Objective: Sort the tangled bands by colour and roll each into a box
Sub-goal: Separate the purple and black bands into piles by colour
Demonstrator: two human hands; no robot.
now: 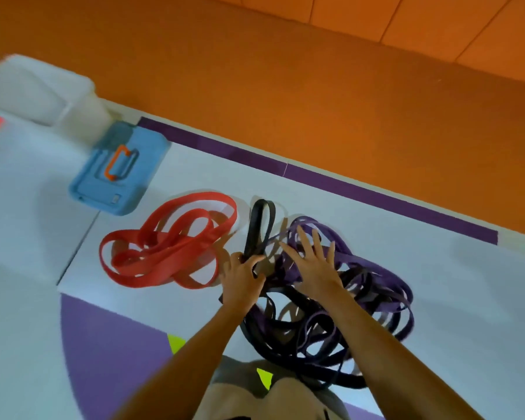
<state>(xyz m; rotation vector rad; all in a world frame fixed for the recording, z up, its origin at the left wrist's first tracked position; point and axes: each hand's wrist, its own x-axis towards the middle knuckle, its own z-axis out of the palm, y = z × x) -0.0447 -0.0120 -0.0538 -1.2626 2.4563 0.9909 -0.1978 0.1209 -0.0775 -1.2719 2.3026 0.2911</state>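
Gripping the black band (256,233) low on its freed loop, the left hand (241,278) has its fingers curled round the strap. The loop's long axis runs straight away from the person, and its rounded end lies on the desk (376,219) between the two piles. The right hand (312,263) is open with its fingers spread, palm down over the purple bands (376,268). The blur makes it hard to say whether it presses them or only hovers.

The tangle (309,331) of black and purple lies to the right of the left hand and nearer the person, running under the right forearm. The black band's other end disappears into it there. So the left hand is the nearer one for pulling the black band out leftward, while the right hand is placed to hold the purple down.

The red bands (164,250) lie apart on the left, already free of the other colours. The white box (43,92) stands well off at the far left corner, beyond a blue case (103,189).
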